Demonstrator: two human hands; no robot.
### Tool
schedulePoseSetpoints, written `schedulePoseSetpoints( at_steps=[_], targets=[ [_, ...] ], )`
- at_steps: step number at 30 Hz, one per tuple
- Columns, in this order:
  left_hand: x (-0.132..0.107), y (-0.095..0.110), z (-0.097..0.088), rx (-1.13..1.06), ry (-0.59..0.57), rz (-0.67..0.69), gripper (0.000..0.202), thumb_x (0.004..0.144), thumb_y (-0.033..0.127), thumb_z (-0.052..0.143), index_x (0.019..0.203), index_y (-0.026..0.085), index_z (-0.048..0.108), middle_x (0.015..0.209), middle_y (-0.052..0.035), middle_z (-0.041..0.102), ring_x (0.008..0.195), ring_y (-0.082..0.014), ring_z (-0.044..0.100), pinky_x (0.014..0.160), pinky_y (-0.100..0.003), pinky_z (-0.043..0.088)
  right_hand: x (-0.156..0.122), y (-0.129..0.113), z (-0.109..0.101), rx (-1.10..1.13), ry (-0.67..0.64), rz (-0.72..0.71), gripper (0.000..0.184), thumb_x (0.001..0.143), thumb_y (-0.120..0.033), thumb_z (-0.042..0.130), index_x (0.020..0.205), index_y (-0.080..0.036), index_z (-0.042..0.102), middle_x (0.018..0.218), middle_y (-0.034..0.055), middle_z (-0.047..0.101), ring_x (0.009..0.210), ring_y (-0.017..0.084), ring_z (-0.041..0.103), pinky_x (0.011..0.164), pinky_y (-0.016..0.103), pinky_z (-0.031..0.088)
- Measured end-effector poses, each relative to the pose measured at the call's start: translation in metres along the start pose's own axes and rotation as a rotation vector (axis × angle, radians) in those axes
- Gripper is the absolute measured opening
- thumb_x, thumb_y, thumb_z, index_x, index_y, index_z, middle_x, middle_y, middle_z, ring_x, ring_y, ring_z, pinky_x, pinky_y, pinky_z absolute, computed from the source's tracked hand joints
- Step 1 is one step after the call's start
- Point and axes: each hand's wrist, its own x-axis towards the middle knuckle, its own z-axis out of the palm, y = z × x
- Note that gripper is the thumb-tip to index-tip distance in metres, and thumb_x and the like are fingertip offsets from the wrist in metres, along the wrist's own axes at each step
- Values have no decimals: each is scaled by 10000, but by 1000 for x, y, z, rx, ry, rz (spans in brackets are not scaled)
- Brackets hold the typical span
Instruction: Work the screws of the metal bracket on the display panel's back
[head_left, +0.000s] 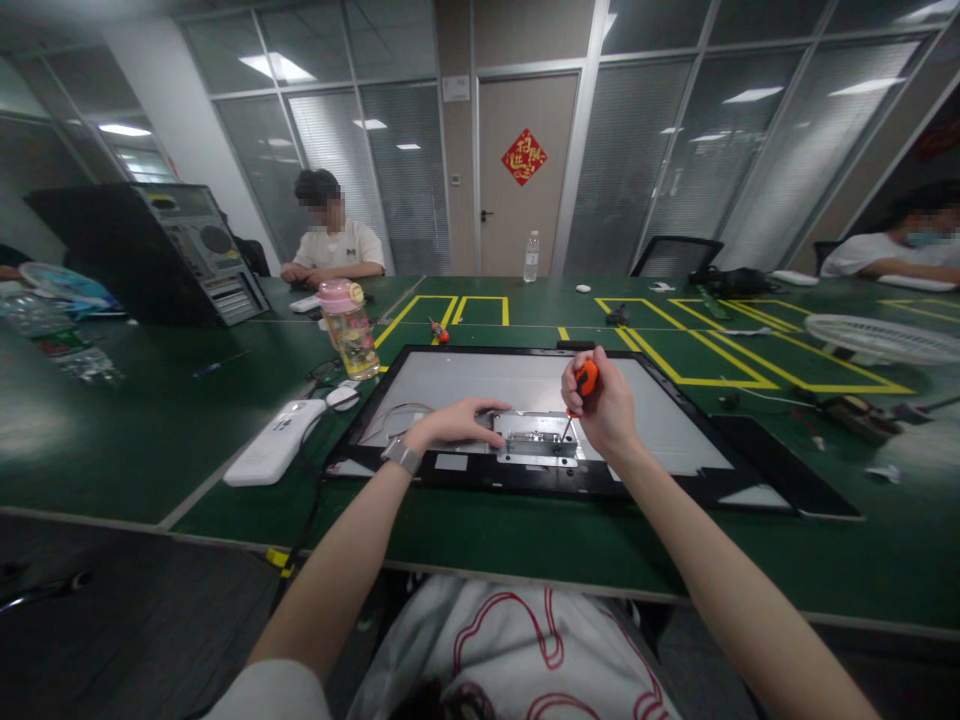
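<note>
A flat display panel (pixel 442 375) with a black frame lies on the green table, its pale back facing up. Near its front edge sits a silver metal bracket (pixel 517 425). My left hand (pixel 461 422) rests at the bracket's left end, thumb and fingers apart and touching the plate or the panel beside it. In my right hand (pixel 609 405), the fingers are wrapped around an orange and black screwdriver (pixel 587 377). Its thin shaft points down to the bracket's right part; whether the tip sits in a screw is too small to tell.
Left of the panel are a white power bank-like device (pixel 274 445), cables and a pink-lidded bottle (pixel 349 335). A black computer case (pixel 157 250) stands farther left. A water bottle (pixel 531 257) stands behind. Right lies a black flat piece (pixel 784 465). Two people sit across the table.
</note>
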Motion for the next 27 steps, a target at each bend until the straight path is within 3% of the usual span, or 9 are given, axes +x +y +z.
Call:
schedulePoseSetpoints(
  at_steps=[8,13,17,23,27],
  targets=[
    [0,1,0,-5,-6,-11,761,640,533,726,1309,247,504,1387,-62,486,1267,-292,439,1055,-373,318,0,0,-1,12,-41,-14,401,843,-541,507,633,-200,477,452,-67,411,335,37,277,335,171,177],
    [-1,2,0,-4,-8,-9,761,641,529,727,1309,240,505,1389,-70,484,1269,-291,437,1059,-374,314,-1,1,-1,-27,-40,-72,274,841,-461,542,724,-228,460,457,-86,413,334,47,260,344,177,165],
    [-1,3,0,-8,-1,-12,760,636,522,732,1305,239,510,1384,-68,490,1269,-291,439,1061,-371,315,0,2,-1,-111,-3,-80,295,841,-451,537,689,-223,426,485,-79,435,343,49,293,338,180,198],
    [0,4,-1,7,1,-11,753,637,518,734,1299,233,517,1362,-68,511,1245,-284,460,1056,-372,322,-2,5,-1,-370,164,-152,324,859,-520,470,739,-219,469,575,-41,502,400,78,446,342,198,327],
    [0,3,0,-16,0,-1,749,644,508,733,1306,240,508,1378,-60,498,1267,-276,445,1070,-365,311,-4,7,-4,-707,93,-313,214,866,-420,502,832,-209,518,664,-11,538,515,108,526,443,225,413]
  ],
)
